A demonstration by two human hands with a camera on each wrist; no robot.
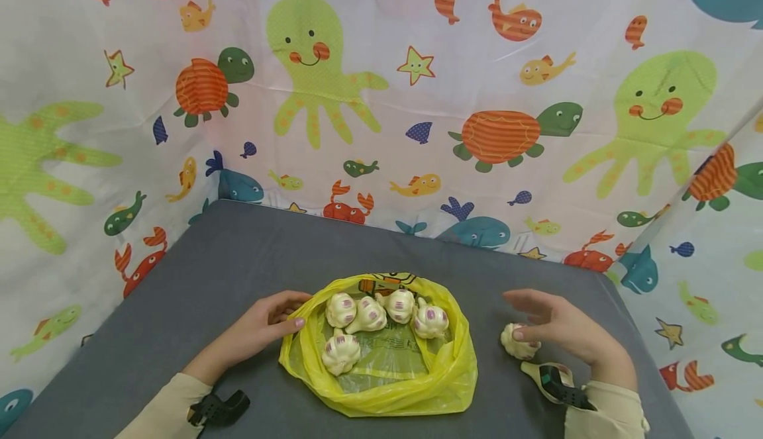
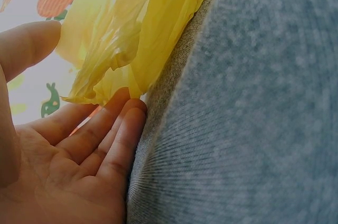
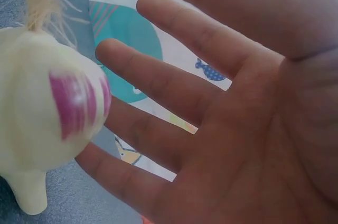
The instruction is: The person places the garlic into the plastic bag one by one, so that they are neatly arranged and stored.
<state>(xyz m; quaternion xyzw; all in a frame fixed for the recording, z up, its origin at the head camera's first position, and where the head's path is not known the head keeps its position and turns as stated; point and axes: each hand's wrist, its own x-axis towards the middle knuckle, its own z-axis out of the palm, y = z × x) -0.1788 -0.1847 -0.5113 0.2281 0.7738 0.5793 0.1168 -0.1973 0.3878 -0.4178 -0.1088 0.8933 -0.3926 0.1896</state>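
A yellow plastic bag (image 1: 411,396) lies with its mouth spread wide on the grey table, and several garlic bulbs (image 1: 341,353) with purple marks sit inside. At the bag's left rim is my left hand (image 1: 262,323); its fingertips meet the yellow plastic (image 2: 119,34), thumb apart from the fingers. To the right of the bag my right hand (image 1: 563,326) hovers with fingers extended and spread, beside a loose garlic bulb (image 1: 511,343). Another garlic bulb (image 1: 532,371) lies under the right wrist, partly covered by the wrist camera. In the right wrist view, a garlic bulb (image 3: 37,102) shows roots and stem close to the fingertips.
The grey table (image 1: 286,240) stretches back to a white curtain (image 1: 381,121) printed with sea animals, which surrounds it at the back and sides. Black wrist cameras (image 1: 219,409) sit below both sleeves.
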